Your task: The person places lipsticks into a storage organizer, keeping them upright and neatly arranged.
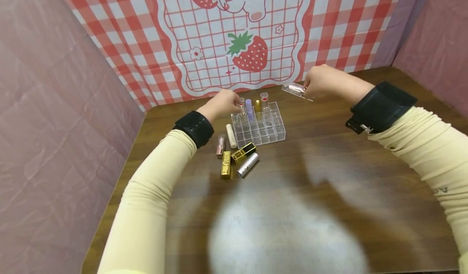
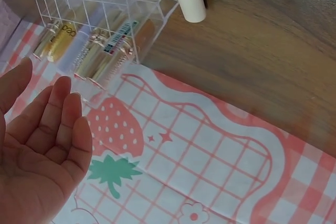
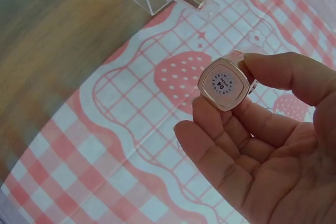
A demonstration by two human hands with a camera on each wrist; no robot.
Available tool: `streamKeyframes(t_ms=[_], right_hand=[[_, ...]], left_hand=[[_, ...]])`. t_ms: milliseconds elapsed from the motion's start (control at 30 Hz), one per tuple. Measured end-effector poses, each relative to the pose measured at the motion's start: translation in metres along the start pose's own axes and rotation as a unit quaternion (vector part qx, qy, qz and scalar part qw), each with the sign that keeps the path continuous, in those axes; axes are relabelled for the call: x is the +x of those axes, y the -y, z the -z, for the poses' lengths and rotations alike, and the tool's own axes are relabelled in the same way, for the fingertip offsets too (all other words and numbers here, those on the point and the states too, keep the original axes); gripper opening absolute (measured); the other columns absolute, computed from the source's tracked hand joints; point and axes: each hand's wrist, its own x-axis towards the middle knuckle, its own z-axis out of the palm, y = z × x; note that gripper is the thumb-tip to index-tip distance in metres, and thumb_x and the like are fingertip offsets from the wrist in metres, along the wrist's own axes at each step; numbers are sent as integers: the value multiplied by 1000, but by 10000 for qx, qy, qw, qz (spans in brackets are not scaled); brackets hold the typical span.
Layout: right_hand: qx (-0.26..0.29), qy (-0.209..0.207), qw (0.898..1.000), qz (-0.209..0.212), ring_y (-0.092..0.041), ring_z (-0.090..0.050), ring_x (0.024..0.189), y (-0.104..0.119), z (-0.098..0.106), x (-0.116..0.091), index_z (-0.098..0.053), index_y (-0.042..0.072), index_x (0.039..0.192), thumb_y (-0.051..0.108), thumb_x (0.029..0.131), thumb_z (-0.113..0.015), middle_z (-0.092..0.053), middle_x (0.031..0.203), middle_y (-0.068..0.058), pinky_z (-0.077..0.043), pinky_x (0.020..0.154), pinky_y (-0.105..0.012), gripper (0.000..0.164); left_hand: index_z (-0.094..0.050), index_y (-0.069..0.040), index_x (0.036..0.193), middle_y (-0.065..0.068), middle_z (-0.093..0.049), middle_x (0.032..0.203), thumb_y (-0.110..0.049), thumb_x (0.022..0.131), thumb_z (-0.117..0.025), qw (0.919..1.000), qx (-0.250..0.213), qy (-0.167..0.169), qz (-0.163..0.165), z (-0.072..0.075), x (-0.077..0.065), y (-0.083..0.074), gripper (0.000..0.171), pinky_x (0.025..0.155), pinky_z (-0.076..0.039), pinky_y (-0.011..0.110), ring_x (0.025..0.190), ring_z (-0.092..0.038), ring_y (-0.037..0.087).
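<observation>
A clear-cased tube (image 1: 293,88) was pinched by the right hand (image 1: 321,81), right of the clear organizer (image 1: 276,127) on the bench (image 1: 314,148). The left hand (image 1: 223,104), fingers loosely curved, was positioned near upright tubes (image 1: 249,105) in the organizer's far row.

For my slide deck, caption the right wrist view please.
A right hand pinches a cosmetic tube, its base marked 04 toward the camera, with a strawberry-print cloth behind.

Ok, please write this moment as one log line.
right hand: pinches lipstick; left hand: near clear holder; holder far row: standing tubes; table: loose tubes near holder
</observation>
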Motion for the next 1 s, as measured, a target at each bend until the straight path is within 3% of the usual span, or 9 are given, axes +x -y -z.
streamKeyframes(t_ms=[67, 167, 267, 367, 500, 633, 733, 1000], right_hand=[[-4, 16, 10000, 31, -13, -33, 50, 4, 2, 0, -55, 5, 58, 6, 72, -55, -38, 53, 2, -28, 48, -26, 14], [-5, 67, 9999, 158, -12, -31, 50, 8, 0, 2, -49, 9, 54, 6, 72, -54, -35, 52, 3, -27, 48, -26, 19], [14, 154, 9992, 368, -11, -28, 50, 13, -3, 5, -45, 12, 52, 5, 73, -53, -32, 51, 4, -25, 48, -25, 23], [30, 292, 9977, 606, -11, -22, 50, 19, -6, 8, -40, 13, 52, 2, 74, -52, -26, 52, 4, -23, 49, -25, 26], [44, 429, 9954, 850, -13, -33, 53, 31, -9, 14, -55, 6, 60, 1, 74, -53, -42, 54, 1, -30, 53, -27, 16], [9, 530, 9933, 1027, -21, -52, 68, 45, -11, 22, -67, -1, 82, 2, 76, -57, -64, 77, -11, -43, 61, -32, 13], [-43, 604, 9919, 1113, -25, -56, 77, 54, -13, 27, -68, -2, 87, 2, 77, -57, -66, 88, -16, -47, 67, -36, 15], [-153, 509, 9888, 1397, -23, -57, 75, 71, -17, 39, -68, -3, 87, 1, 73, -59, -66, 88, -16, -48, 68, -35, 17]], left_hand=[[-67, -1, 88, 10, -63, 89, -15, 87, -60, 10000, 60, 16, -43, 1, 0, -2, 15, 71, -40, 28, 73, -49, 17], [-66, 0, 92, 9, -60, 85, -16, 86, -62, 9999, 113, 21, -86, 3, -1, -6, 18, 72, -39, 28, 72, -45, 17], [-64, -1, 109, 11, -64, 101, -18, 86, -62, 9998, 162, 79, -112, 4, 0, -10, 29, 83, -44, 30, 88, -55, 19], [-60, -1, 118, 12, -63, 112, -20, 87, -62, 9997, 84, 171, -118, 5, -1, -14, 37, 89, -45, 32, 102, -57, 21], [-58, 0, 119, 11, -63, 109, -22, 86, -63, 9997, -43, 194, -172, 9, -4, -18, 40, 85, -46, 31, 97, -59, 20], [-58, -1, 119, 10, -65, 105, -23, 85, -65, 9995, -37, 222, -234, 12, -9, -19, 42, 83, -47, 29, 93, -59, 18], [-58, -1, 120, 9, -65, 103, -25, 84, -66, 9993, -26, 261, -264, 16, -13, -21, 44, 82, -47, 28, 91, -60, 18], [-59, -4, 120, 9, -65, 105, -28, 84, -65, 9990, 26, 248, -384, 21, -22, -20, 44, 81, -47, 27, 91, -60, 17]])
